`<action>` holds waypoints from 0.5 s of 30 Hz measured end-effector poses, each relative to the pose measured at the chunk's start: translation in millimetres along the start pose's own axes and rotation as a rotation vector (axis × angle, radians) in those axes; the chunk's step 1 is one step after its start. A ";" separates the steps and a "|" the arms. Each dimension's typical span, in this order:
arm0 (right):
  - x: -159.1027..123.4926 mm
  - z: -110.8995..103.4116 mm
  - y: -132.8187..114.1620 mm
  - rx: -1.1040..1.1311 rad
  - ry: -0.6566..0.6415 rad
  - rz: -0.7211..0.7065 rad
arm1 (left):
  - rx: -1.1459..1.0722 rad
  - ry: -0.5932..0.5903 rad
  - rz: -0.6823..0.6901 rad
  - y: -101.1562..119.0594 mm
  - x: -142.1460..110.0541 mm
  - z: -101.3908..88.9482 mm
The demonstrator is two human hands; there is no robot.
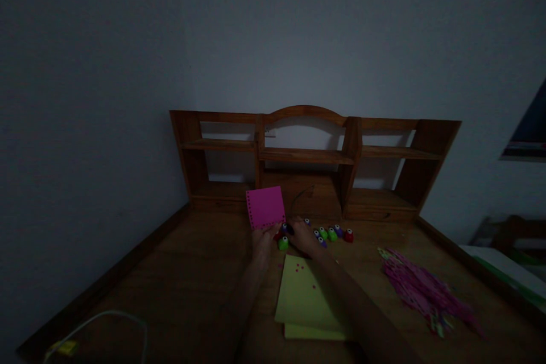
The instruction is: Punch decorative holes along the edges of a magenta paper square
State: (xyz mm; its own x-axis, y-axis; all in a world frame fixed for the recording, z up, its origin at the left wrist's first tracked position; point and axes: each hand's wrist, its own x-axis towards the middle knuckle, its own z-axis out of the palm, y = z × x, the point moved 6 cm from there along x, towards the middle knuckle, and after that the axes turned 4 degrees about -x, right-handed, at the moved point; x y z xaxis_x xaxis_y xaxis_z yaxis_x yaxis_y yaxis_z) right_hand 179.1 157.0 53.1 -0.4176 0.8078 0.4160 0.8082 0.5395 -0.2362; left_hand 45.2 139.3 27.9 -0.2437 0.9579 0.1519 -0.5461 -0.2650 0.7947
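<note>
My left hand [263,238] holds the lower edge of a pink sheet of paper [265,206] with small holes punched along its left and bottom edges; the sheet stands tilted up from the wooden desk [179,290]. My right hand [302,235] is closed over a small dark craft punch [286,228] at the sheet's lower right corner. A green punch [283,243] lies just below, between my hands. Yellow sheets [305,301] dotted with tiny pink bits lie under my right forearm.
A row of several small punches, green [331,234], purple [338,230] and red [348,235], lies right of my right hand. A heap of pink paper strips [422,290] lies at right. A wooden shelf unit [307,153] stands at the back. A white cable [106,321] curls at front left.
</note>
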 end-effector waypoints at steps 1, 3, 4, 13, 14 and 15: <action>-0.5 0.2 -0.3 0.003 -0.005 0.000 | 0.006 -0.002 0.025 1.5 -0.2 0.3; -1.2 0.1 -0.9 0.017 -0.003 -0.004 | 0.011 -0.003 0.056 3.2 -0.1 0.9; -1.1 -0.5 -0.6 0.032 0.004 0.000 | 0.016 -0.003 0.054 2.9 0.3 1.1; 11.0 -75.4 56.0 0.361 0.334 0.208 | -0.036 -0.008 0.029 0.8 1.8 3.8; 8.4 -87.8 66.8 0.372 0.354 0.200 | -0.028 -0.013 0.023 0.8 1.0 4.3; 3.4 -99.2 78.9 0.373 0.378 0.204 | -0.016 -0.019 0.008 0.4 0.2 4.8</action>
State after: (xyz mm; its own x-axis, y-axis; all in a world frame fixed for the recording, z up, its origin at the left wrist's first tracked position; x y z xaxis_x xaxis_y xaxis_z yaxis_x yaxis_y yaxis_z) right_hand 282.6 178.7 123.0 -0.0351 0.8003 0.5985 0.6273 0.4839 -0.6102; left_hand 48.9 139.9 31.1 -0.2335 0.9575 0.1695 -0.5571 -0.2746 0.7837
